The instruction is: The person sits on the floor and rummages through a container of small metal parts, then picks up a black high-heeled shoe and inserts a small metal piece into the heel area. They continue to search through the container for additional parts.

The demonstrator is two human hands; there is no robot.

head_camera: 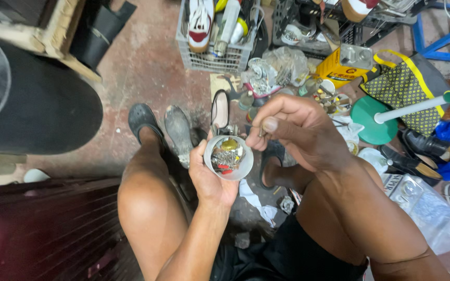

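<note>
My left hand (210,177) cups a small round grey container (228,156) filled with several nails, screws and small metal bits. My right hand (292,129) hovers just right of and above the container, with thumb and fingers pinched on a small thin metal piece (261,132), probably a nail. Both hands are held between my bare knees, above the floor. A worn shoe sole (178,132) lies on the ground just left of the container.
A grey plastic crate (214,58) with a shoe and bottles stands ahead. A yellow box (340,67), plastic bags, a spotted bag (404,88), a green disc with a white pole (374,118) and black shoes (417,151) clutter the right. A black round object (42,104) sits left.
</note>
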